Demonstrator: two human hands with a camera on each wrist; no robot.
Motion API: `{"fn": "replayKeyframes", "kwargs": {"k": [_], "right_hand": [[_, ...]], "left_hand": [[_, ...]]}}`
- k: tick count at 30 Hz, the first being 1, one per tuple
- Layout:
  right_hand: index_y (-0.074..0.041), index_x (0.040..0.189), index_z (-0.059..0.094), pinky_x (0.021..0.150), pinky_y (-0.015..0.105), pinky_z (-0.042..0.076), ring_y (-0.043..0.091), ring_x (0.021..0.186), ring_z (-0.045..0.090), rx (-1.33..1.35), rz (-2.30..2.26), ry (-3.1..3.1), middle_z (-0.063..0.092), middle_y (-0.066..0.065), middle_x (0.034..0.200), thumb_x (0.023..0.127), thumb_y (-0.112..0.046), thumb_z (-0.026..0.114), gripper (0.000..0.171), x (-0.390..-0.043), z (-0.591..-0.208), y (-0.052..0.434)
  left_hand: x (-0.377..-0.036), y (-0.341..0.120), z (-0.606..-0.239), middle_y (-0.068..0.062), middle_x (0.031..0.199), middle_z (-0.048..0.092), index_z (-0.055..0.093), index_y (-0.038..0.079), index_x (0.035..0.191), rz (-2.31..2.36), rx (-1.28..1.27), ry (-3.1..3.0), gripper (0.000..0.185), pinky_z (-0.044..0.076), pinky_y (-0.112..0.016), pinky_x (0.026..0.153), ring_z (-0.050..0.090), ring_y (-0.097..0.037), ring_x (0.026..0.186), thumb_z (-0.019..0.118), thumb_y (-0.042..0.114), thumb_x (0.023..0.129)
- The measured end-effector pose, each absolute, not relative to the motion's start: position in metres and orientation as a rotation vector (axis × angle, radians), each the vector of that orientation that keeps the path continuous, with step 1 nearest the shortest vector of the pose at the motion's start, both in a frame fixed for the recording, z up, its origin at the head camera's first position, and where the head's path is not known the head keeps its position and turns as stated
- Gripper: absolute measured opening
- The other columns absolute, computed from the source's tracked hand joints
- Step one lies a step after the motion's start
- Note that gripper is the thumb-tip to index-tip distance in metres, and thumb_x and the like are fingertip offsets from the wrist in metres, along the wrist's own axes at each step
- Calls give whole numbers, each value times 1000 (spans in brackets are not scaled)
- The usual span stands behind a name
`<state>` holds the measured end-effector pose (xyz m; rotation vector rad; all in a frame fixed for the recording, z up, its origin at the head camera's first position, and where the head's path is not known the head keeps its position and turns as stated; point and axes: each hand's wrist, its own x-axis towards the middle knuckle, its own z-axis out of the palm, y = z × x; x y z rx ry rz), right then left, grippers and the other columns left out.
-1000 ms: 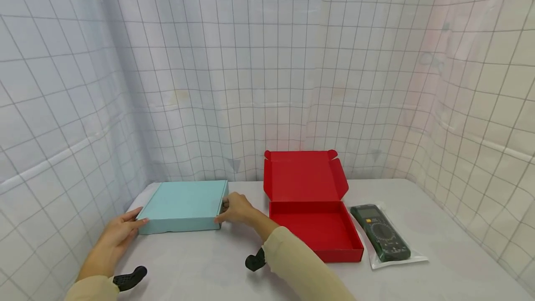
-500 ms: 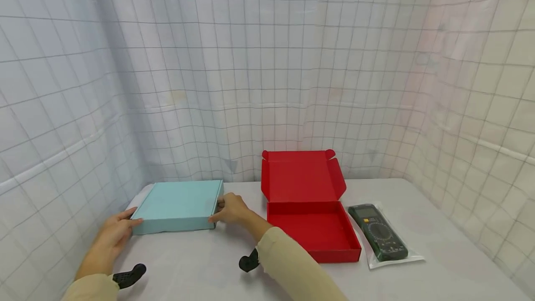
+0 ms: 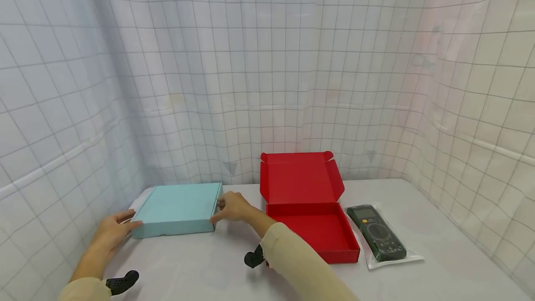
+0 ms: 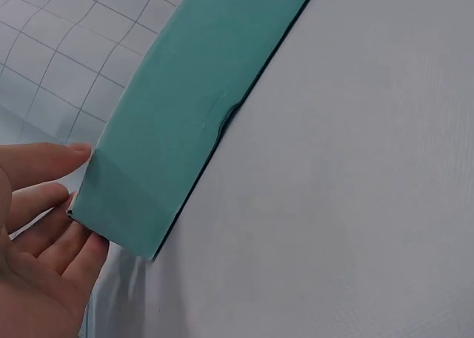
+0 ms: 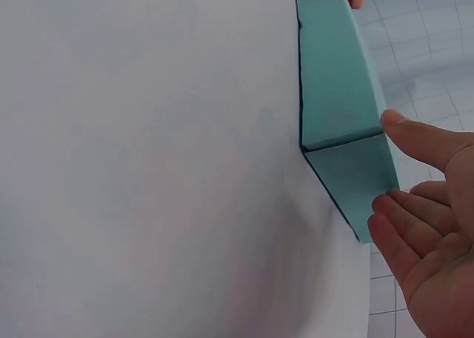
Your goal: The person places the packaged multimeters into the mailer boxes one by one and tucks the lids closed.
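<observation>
The light blue box (image 3: 179, 206) had barely changed place over the last second: set against its red neighbour, it seemed to have edged slightly left, though part of that drift belonged to the head camera itself. Its lid stayed down, and its lower edge appeared to lie on the table — so the work in hand looked like a small adjustment, not a lift. The box sat at the person's left, gripped at both near corners. The left hand (image 3: 112, 232) pinched its left end, with the left thumb (image 4: 63, 160) on the upper edge and fingers against the end panel. The right hand (image 3: 234, 206) held the opposite corner the same way, the right thumb (image 5: 415, 136) at the front upper edge and curled fingertips touching the side.

Around all this hung a white curtain (image 3: 271, 59) with a dark grid, rippled at the back and enclosing both sides. The table (image 3: 188, 264) was white and smooth, with soft shadows below the arms. On it, the red box (image 3: 303, 178) stood with its lid raised — partly hidden by the right sleeve (image 3: 307, 264) — and just beside it lay a dark green multimeter (image 3: 378, 233) in a clear plastic bag (image 3: 411, 258).
</observation>
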<state>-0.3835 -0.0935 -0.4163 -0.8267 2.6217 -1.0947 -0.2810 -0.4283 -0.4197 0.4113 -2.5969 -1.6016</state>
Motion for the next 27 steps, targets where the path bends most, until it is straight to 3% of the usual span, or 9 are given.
{"fn": "replayKeyframes", "kwargs": {"k": [5,12,19,22,25,27], "right_hand": [[-3,139,64,88,25,57,9,105,67,-898,-1148,2571,73,3,120,87,-24,87,61,-381,-401,-81],[-3,144,59,86,26,58,12,107,67,-929,-1226,2524,72,5,124,89,-20,84,63,-380,-380,-65],[-6,143,60,86,26,58,14,109,67,-954,-1231,2530,71,3,122,90,-19,83,59,-381,-361,-51],[-5,144,60,88,26,57,15,111,67,-990,-1233,2523,70,5,124,91,-18,82,59,-380,-354,-45],[-4,146,58,88,26,57,16,112,67,-1015,-1220,2533,70,6,126,91,-19,81,61,-381,-350,-37],[-4,146,57,87,26,57,16,112,67,-1018,-1218,2546,69,6,127,91,-20,81,62,-382,-349,-31]], "left_hand": [[-283,-421,-410,-29,162,26,19,-9,160,-1500,362,-2586,85,36,-48,114,29,-45,148,70,25,101],[-284,-408,-393,-27,161,30,20,-6,161,-1436,269,-2590,89,44,-39,110,31,-43,147,70,36,101],[-285,-389,-377,-23,162,31,24,-1,162,-1498,245,-2525,91,35,-51,115,34,-37,147,72,43,98],[-287,-379,-373,-22,160,36,27,-3,161,-1498,218,-2490,88,42,-37,112,47,-22,141,73,40,98],[-290,-368,-371,-22,158,41,30,-4,160,-1512,166,-2456,84,47,-20,100,55,-3,126,73,35,99],[-293,-359,-370,-22,157,43,31,-4,159,-1538,141,-2435,82,48,-21,100,56,-3,124,73,32,100]]}}
